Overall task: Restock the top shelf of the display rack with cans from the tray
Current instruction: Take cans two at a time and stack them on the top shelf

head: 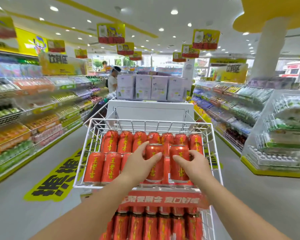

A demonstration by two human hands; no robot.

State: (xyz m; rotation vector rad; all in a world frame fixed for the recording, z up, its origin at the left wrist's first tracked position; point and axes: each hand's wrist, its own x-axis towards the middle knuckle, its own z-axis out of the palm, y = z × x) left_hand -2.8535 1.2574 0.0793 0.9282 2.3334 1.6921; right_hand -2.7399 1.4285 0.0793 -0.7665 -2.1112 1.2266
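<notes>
A white wire top shelf of the display rack holds two rows of upright red cans with yellow characters. My left hand grips one red can in the front row. Beside it, my right hand grips another red can. Both held cans stand upright, slightly above the front row. A lower shelf behind a red label strip is packed with more red cans. The tray is not in view.
Long shelves of drinks line the left and right. A white stand with pale boxes is behind the rack. A person stands far down the left aisle. A white pillar rises at right.
</notes>
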